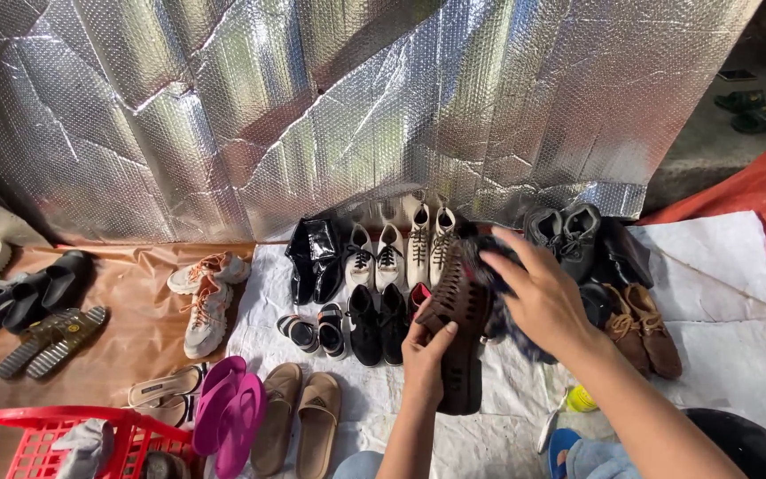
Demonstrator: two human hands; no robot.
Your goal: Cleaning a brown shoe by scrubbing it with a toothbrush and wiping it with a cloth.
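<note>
My left hand (425, 355) grips the side of a dark brown cut-out boot (459, 328) that lies lengthwise on a white sheet (729, 346). My right hand (538, 297) rests on a dark furry shoe (505, 297) just right of that boot, fingers spread over it. Rows of footwear surround them: glossy black boots (315, 257), white and cream lace-up shoes (405, 248), black sneakers (379, 324), and brown lace-up shoes (640, 328).
A silver quilted foil sheet (312, 106) hangs behind. Tan slides (299, 426) and pink flip-flops (228, 412) lie in front. A red plastic basket (55, 439) sits at the lower left. Dark sandals (37, 297) lie on brown paper. An orange tarp (755, 191) is at right.
</note>
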